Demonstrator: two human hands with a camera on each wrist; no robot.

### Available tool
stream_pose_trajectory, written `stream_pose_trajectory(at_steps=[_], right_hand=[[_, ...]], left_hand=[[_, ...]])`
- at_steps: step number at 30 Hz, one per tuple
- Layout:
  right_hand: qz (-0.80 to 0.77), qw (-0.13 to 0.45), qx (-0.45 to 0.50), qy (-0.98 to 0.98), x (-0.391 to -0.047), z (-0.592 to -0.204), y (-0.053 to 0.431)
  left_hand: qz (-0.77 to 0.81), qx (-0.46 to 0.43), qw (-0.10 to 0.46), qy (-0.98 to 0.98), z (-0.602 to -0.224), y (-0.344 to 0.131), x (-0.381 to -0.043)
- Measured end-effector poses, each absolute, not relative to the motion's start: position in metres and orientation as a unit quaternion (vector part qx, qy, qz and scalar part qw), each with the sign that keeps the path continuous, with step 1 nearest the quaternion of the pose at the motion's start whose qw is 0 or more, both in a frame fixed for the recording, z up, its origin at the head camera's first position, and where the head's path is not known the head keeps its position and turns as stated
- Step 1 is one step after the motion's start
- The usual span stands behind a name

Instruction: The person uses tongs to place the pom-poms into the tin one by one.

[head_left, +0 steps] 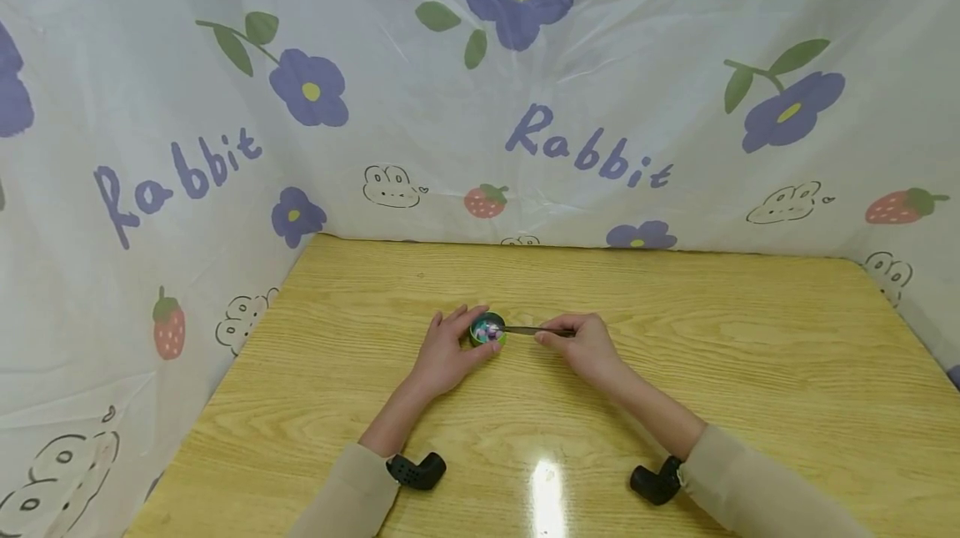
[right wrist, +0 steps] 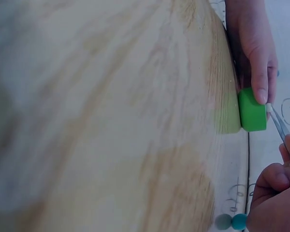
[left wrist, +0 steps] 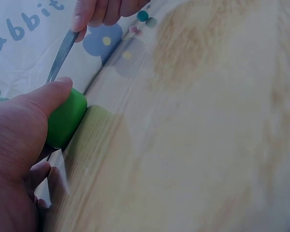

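Observation:
A small green bowl (head_left: pixel 476 343) stands on the table with several purple, white and teal little balls (head_left: pixel 489 331) in it. My left hand (head_left: pixel 450 352) grips its side, the thumb on the near rim and fingers round the far side. Between thumb and fingers, my right hand (head_left: pixel 588 348) pinches dark metal tweezers (head_left: pixel 525 329), whose tips reach over the bowl. In the right wrist view a small whitish ball (right wrist: pixel 268 108) shows at the tweezers' tips by the rim. The left wrist view shows the bowl's green wall (left wrist: pixel 67 118) beneath my thumb.
Beyond my right hand, a teal ball (left wrist: pixel 142 16) and a pink ball (left wrist: pixel 133 29) lie on the table. The wood-grain table (head_left: pixel 720 329) is glossy and mirrors things. A printed cloth (head_left: pixel 420 104) hangs along its back and left sides.

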State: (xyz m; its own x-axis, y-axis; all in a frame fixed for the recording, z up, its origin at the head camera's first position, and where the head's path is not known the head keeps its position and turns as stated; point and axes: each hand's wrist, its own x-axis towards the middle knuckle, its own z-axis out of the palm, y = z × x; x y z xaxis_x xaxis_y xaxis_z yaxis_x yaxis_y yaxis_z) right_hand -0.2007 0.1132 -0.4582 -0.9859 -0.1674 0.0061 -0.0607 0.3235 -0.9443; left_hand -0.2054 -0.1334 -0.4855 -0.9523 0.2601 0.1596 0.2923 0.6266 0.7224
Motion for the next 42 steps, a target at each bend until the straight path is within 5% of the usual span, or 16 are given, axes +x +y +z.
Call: stream_pose_trajectory(at_steps=[42], right_hand=[[-0.566,0.047,-0.077,0.82,-0.194,-0.462,0.134]], left_hand=[[-0.403,-0.167,0.028,-0.899,-0.486,-0.134,-0.206]])
